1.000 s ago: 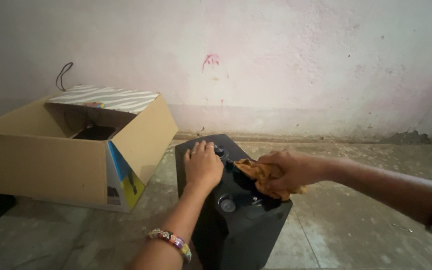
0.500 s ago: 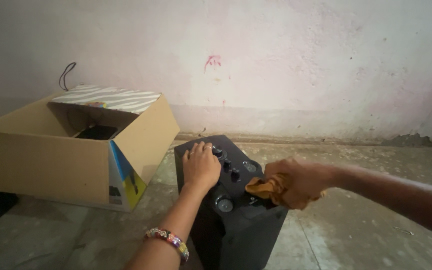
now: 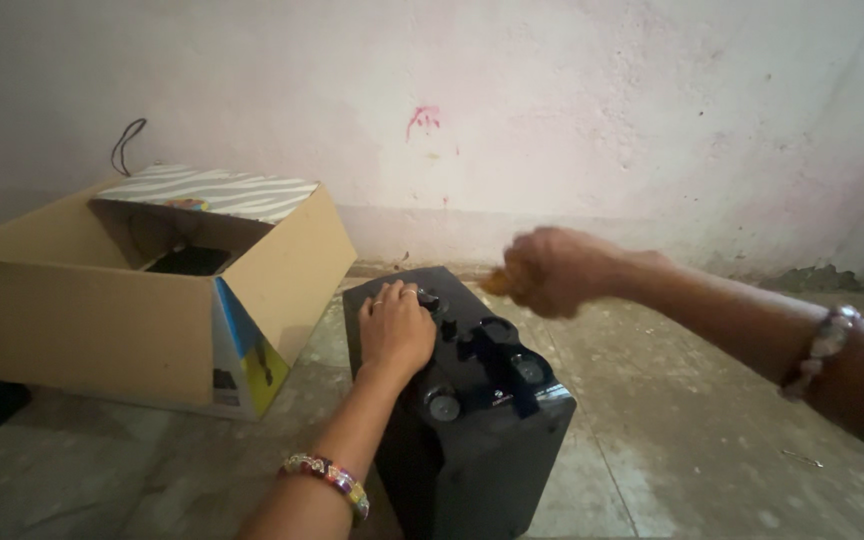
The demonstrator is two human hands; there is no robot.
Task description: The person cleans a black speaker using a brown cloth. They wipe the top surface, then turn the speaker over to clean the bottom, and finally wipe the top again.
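A black box-shaped speaker (image 3: pixel 472 420) stands upright on the concrete floor (image 3: pixel 672 440), its top panel with knobs (image 3: pixel 487 355) facing up. The left hand (image 3: pixel 395 328) lies flat and open on the near-left part of that top, fingers spread toward the far edge and touching the panel; a beaded bracelet (image 3: pixel 327 478) sits on that wrist. The right hand (image 3: pixel 550 270) is raised clear of the speaker, above its far right corner, closed into a fist around an orange cloth (image 3: pixel 497 281); only a small, blurred corner of the cloth shows, so its full extent cannot be judged.

An open cardboard box (image 3: pixel 102 310) sits just beside the speaker's left edge, with a narrow strip of floor between them. The box's striped flap (image 3: pixel 217 192) leans near the wall (image 3: pixel 552 120), which runs behind both items. To the right of the speaker and in front of it the floor lies open.
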